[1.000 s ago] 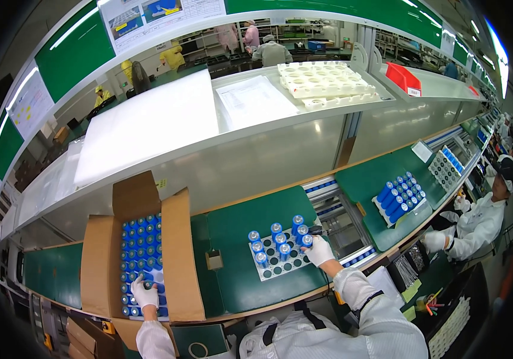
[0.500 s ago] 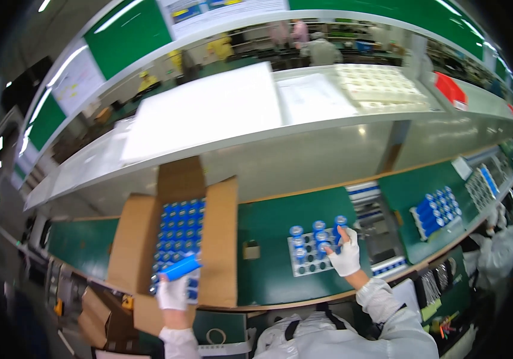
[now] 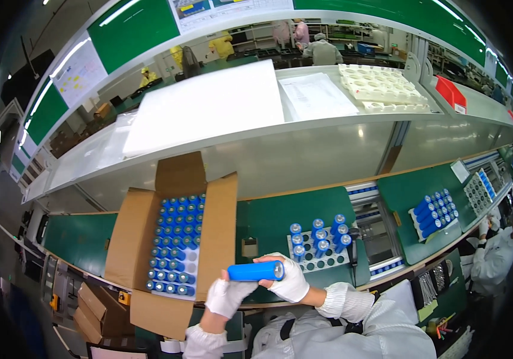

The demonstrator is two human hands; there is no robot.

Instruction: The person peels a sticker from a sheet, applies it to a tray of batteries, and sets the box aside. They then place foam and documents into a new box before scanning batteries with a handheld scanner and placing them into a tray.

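Observation:
A blue cylindrical battery cell [image 3: 249, 271] lies level between my two gloved hands, in front of the green bench. My left hand [image 3: 226, 297] is closed at its left end, with the thumb against it. At the right end, near the silvery end face, the fingers of my right hand [image 3: 287, 281] grip the cell from behind and below. To the left stands an open cardboard box [image 3: 217, 239] holding rows of upright blue cells [image 3: 175, 239]. Beyond my right hand is a white tray with round holes [image 3: 327, 261], with several blue cells [image 3: 318, 225] standing in it.
A dark slim tool [image 3: 354, 246] lies beside the tray. Further right are a metal conveyor [image 3: 376, 230] and another rack of blue cells [image 3: 434, 212]. A shelf [image 3: 232, 136] with white sheets and cream trays [image 3: 382, 84] spans above. A co-worker [image 3: 495, 251] is at far right.
My left hand has brought the cell right, out from over the box. My right hand has left the cells at the tray and moved left onto this cell.

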